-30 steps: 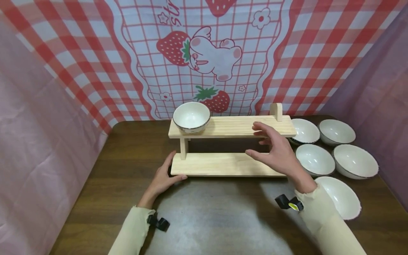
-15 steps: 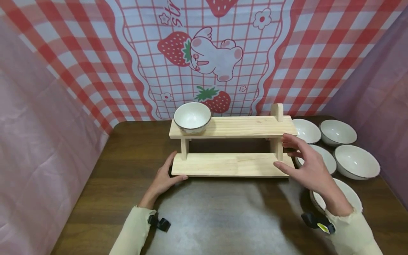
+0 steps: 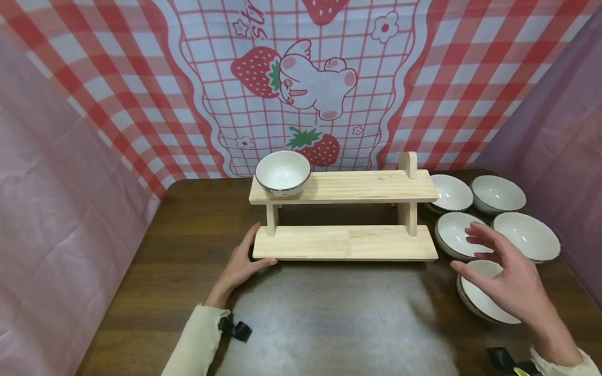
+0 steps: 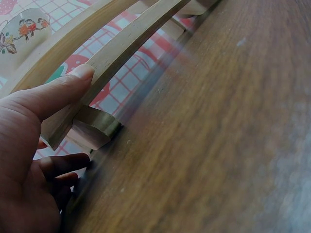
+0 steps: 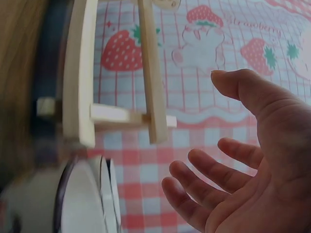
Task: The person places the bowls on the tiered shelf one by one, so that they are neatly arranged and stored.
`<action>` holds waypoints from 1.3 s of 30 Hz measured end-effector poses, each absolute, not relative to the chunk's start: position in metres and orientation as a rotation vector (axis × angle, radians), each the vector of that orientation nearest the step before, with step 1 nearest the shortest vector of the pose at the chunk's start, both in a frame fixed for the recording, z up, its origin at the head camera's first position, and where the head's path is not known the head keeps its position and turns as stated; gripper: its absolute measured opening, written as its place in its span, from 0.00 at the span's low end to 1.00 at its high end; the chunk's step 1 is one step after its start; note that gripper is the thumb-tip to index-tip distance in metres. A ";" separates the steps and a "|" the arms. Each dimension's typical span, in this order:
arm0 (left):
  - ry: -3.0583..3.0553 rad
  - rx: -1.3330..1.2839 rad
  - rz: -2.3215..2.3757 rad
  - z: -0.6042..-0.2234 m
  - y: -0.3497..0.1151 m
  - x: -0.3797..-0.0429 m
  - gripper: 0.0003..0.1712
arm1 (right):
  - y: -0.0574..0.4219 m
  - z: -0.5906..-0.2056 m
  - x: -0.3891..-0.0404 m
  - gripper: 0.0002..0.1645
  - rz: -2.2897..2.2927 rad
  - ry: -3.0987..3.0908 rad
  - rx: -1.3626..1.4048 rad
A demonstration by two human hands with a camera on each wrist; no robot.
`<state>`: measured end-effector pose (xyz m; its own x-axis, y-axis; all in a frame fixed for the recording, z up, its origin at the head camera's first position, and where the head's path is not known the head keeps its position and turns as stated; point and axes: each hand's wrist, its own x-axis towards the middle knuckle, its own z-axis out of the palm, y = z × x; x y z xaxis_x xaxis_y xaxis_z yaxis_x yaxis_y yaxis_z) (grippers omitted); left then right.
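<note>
Head: left hand (image 3: 240, 265) grips wooden two-tier shelf (image 3: 345, 243) by its end; floral bowl (image 3: 283, 172) on upper tier (image 3: 362, 185), ahead of left hand. Right hand (image 3: 510, 277), holding nothing, hovers over nearest bowl (image 3: 481, 302). Step, apparently: bowl pickup; next move likely calls for lowering, pinching rim.
Left wrist: thumb atop lower board (image 4: 127, 43), fingers loosely bent beyond.
Right wrist: fingers spread, thumb apart; blurred bowls (image 5: 83, 196) clear of fingers.

A red-checked strawberry cloth (image 3: 315, 89) hangs behind the brown table (image 3: 338, 313), pink drape (image 3: 51, 209) at left.

Likely curtained booth: checked cloth (image 3: 301, 89), pink drape (image 3: 61, 209) beside table (image 3: 329, 313).
</note>
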<state>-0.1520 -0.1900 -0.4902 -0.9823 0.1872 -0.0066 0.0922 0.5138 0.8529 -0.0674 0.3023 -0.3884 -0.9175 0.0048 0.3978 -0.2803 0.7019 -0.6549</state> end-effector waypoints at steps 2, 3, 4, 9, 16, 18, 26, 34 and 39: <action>2.648 0.248 1.483 -0.490 -0.190 -0.152 0.60 | 0.310 -0.392 -0.062 0.50 1.056 -2.535 0.193; 2.648 0.250 1.483 -0.491 -0.190 -0.152 0.60 | 0.314 -0.394 -0.059 0.50 1.053 -2.538 0.178; 2.650 0.254 1.482 -0.491 -0.190 -0.153 0.60 | 0.317 -0.396 -0.057 0.50 1.045 -2.544 0.159; 2.647 0.255 1.485 -0.492 -0.191 -0.153 0.60 | 0.334 -0.405 -0.047 0.49 1.013 -2.561 0.062; 2.636 0.253 1.481 -0.491 -0.190 -0.153 0.60 | 0.358 -0.420 -0.033 0.46 0.898 -2.575 -0.014; 2.637 0.255 1.483 -0.491 -0.190 -0.153 0.60 | 0.362 -0.424 -0.029 0.46 0.871 -2.581 -0.031; 2.642 0.249 1.472 -0.491 -0.190 -0.153 0.60 | 0.369 -0.440 -0.015 0.48 0.768 -2.617 -0.140; 2.645 0.260 1.479 -0.491 -0.191 -0.153 0.60 | 0.374 -0.459 -0.012 0.47 0.824 -2.588 -0.105; 2.647 0.258 1.475 -0.491 -0.191 -0.153 0.60 | 0.376 -0.469 -0.010 0.48 0.833 -2.652 -0.134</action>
